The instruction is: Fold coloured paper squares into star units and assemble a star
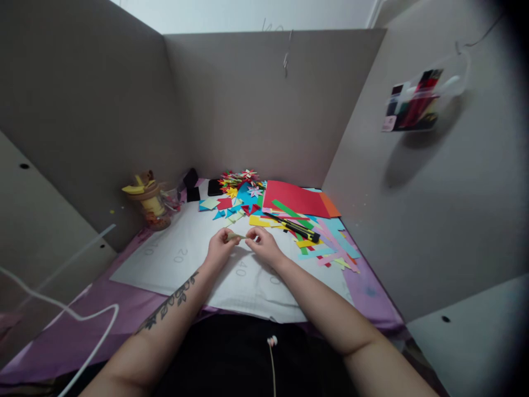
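A small piece of pale green paper (235,236) is held just above the white sheet, between my two hands. The fingers of my left hand (222,242) pinch its left end. At its right end, my right hand (263,242) pinches with thumb and fingers. The paper looks folded, though its exact shape is partly hidden by my fingers. Beyond my hands lie small paper squares and folded triangles in blue, red (250,209) and pale green. A yellow and black utility knife (303,230) rests on paper strips to the right of my right hand.
Folded paper stars (239,179) pile up at the back. Red card sheets (291,197) lie beside them, with coloured strips (330,248) in front. A yellow-brown pot (149,201) stands at left. A white cable (82,318) crosses the lower left. Grey panels enclose the table.
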A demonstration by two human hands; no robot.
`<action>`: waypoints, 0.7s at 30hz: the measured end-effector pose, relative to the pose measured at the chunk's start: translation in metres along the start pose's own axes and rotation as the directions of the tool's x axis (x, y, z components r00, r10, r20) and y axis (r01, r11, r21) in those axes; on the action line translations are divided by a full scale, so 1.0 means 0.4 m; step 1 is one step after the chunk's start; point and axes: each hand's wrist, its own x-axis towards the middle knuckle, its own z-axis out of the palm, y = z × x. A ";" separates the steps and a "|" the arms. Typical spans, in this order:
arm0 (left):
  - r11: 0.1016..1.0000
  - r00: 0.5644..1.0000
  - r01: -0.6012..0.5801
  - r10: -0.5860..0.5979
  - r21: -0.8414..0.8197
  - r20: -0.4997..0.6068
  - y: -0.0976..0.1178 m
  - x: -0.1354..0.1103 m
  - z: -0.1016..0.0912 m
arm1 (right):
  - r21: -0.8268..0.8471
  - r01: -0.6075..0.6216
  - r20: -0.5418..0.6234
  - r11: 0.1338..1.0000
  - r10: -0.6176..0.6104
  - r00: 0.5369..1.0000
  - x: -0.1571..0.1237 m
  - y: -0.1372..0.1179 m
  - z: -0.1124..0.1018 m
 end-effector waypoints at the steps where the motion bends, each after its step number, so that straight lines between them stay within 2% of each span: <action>1: 1.000 1.000 -0.021 0.021 0.018 0.000 0.002 -0.002 -0.001 | 0.001 0.000 -0.004 1.000 0.000 1.000 0.000 -0.001 -0.002; 5: 0.970 0.984 -0.179 0.175 0.166 0.037 0.008 -0.010 -0.001 | 0.022 0.012 -0.048 1.000 -0.011 0.999 0.005 0.000 -0.025; 8: 0.901 0.931 -0.364 0.344 0.236 0.124 0.008 -0.016 0.002 | 0.032 0.039 -0.026 0.999 -0.038 0.999 0.009 0.002 -0.036; 11: 0.845 0.876 -0.477 0.437 0.240 0.202 0.007 -0.023 0.006 | 0.034 0.030 0.013 0.999 -0.031 0.999 0.008 0.003 -0.034; 16: 0.817 0.853 -0.517 0.470 0.256 0.226 0.006 -0.026 0.006 | 0.035 0.004 0.048 0.999 -0.006 0.999 0.004 0.001 -0.026; 21: 0.846 0.890 -0.456 0.428 0.276 0.160 0.004 -0.022 0.005 | 0.033 0.000 0.056 0.999 -0.002 0.998 0.007 0.001 -0.030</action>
